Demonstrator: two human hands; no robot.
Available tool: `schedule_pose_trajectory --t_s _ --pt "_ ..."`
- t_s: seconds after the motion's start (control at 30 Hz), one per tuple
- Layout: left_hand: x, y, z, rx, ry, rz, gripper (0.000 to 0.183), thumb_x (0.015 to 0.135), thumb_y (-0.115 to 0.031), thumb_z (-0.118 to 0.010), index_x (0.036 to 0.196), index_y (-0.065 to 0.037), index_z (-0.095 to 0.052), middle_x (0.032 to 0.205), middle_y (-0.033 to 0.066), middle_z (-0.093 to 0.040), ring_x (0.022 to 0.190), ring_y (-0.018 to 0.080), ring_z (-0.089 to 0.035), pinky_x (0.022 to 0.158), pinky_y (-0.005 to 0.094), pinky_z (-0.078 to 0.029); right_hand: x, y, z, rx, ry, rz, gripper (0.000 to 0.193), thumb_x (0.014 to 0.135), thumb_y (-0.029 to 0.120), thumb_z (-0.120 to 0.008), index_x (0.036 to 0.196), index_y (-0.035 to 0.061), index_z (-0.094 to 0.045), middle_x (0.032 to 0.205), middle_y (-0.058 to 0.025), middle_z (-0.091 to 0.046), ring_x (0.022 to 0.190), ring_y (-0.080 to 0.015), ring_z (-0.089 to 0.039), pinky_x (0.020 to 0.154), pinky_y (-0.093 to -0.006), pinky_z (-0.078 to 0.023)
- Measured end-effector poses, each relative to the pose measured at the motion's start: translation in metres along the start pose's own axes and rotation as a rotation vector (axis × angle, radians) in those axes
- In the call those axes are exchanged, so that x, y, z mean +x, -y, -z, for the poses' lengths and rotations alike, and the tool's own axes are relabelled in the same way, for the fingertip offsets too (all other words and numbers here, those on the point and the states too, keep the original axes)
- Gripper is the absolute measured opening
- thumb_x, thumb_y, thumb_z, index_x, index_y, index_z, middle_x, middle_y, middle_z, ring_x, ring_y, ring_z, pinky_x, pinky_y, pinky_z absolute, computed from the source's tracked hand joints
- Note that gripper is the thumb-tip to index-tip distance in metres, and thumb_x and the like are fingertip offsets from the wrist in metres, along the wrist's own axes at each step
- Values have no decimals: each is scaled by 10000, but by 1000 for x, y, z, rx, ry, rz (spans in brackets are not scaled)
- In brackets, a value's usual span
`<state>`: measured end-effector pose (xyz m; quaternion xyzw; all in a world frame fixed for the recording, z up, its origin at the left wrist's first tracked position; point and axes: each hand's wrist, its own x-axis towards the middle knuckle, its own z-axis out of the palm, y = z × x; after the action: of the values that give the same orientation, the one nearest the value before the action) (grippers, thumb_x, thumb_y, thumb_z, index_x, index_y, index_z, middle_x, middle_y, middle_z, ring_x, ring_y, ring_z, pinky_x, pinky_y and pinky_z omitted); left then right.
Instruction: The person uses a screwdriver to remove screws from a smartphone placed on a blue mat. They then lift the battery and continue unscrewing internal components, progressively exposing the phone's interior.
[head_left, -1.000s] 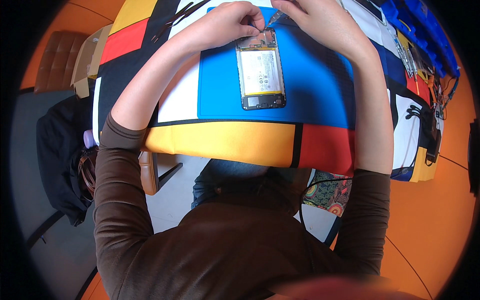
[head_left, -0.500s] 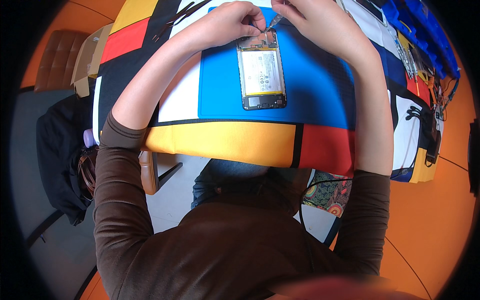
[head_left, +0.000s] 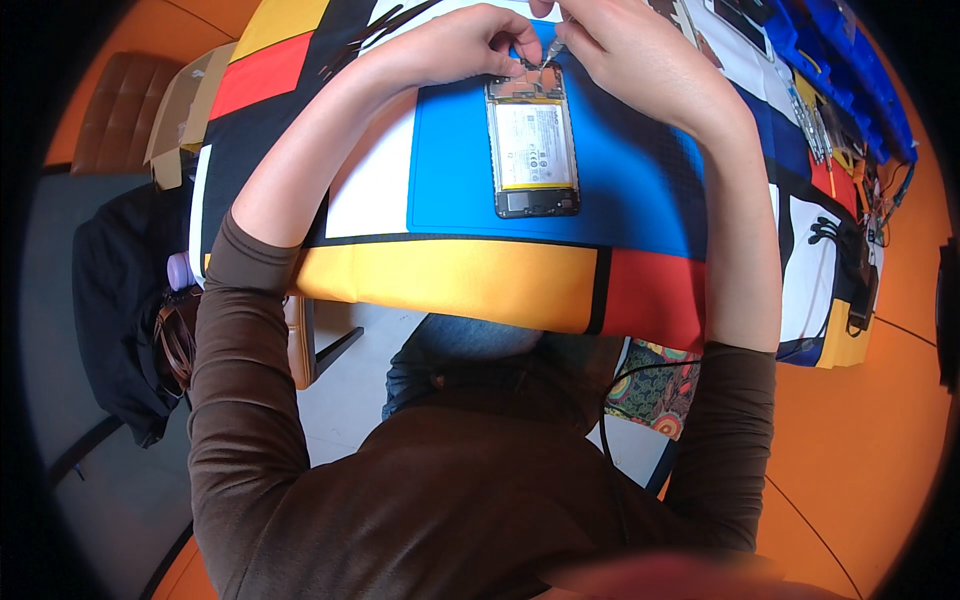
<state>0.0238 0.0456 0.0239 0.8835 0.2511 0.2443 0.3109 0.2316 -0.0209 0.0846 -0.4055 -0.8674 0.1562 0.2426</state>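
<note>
An opened smartphone [head_left: 537, 205] lies on a blue mat [head_left: 450, 170], its white-labelled battery [head_left: 532, 145] and upper circuit board [head_left: 515, 88] exposed. My left hand [head_left: 465, 45] curls at the phone's top left, thumb and fingertips closed on its upper edge; anything small between them is hidden. In my right hand [head_left: 635, 55] is a slim metallic screwdriver [head_left: 555, 46], tilted, with its tip down at the board near the top edge. Its upper end is hidden by the fingers.
Dark tweezers [head_left: 385, 25] lie beyond my left forearm. To the right are slim metal tools [head_left: 808, 125], blue parts bins [head_left: 850, 80] and black cables [head_left: 828, 228]. The patterned tablecloth [head_left: 450, 285] hangs over the near edge. A cardboard box [head_left: 180, 125] stands at the left.
The view has shifted slightly, so the phone and mat sit a little farther right. The screwdriver's tip has moved a little along the top of the board; both hands stay at the phone.
</note>
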Motion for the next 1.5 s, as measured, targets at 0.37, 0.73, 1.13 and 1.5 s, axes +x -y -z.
schedule_pose_trajectory --t_s 0.37,0.73,1.13,1.5 --pt "1 -7 3 30 60 67 151 790 28 -779 891 -13 -674 806 32 -654 735 125 -597 671 277 -508 3 -7 -8 -177 -101 93 197 1030 186 -501 1024 20 -607 908 -219 -663 906 -404 -642 852 -479 -491" --pt "0 3 -4 -89 -9 50 165 804 70 -752 881 -16 -633 780 27 -642 729 114 -595 667 267 -512 3 -9 -7 -154 -100 106 195 1018 181 -527 1056 10 -610 965 -229 -655 947 -408 -633 869 -479 -495" --pt "3 -5 2 -136 109 198 138 817 49 -749 866 -5 -631 826 39 -618 771 121 -608 684 290 -530 4 -11 -2 -228 2 -38 230 1039 199 -495 1093 13 -621 998 -214 -669 1004 -371 -642 902 -458 -491" --pt "3 -1 0 -79 91 204 138 801 56 -770 881 -12 -681 800 22 -659 751 104 -607 682 269 -522 3 -13 -3 -198 47 -156 218 1040 196 -488 1083 15 -601 1012 -215 -652 1008 -385 -628 906 -462 -490"
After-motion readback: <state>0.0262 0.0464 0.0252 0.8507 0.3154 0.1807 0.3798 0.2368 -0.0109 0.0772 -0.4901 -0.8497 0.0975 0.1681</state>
